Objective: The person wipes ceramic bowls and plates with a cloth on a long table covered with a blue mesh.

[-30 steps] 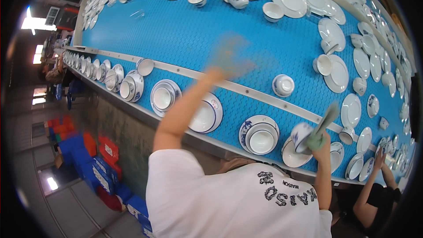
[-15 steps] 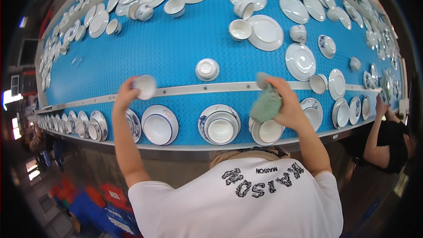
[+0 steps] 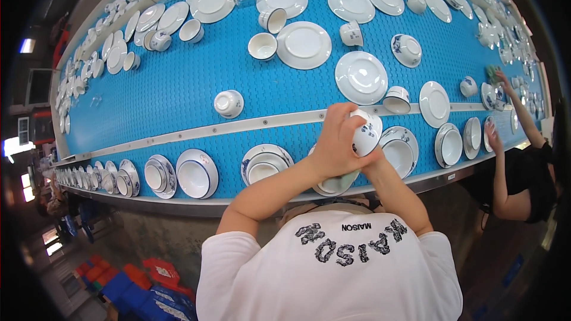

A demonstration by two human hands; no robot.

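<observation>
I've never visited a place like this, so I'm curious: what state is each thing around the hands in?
Left hand: closed on the patterned bowl.
Right hand: against the bowl's lower side.
Patterned bowl: held, angle unclear.
Green cloth: partly hidden below the hands.
Lone bowl beyond the rail: upside down.
Cup by the rail: on its side.
Nested bowls: mouths up.

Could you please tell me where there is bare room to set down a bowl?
Bare blue belt lies beyond the metal rail, either side of the lone upturned bowl; plates and bowls crowd the far edge.
</observation>
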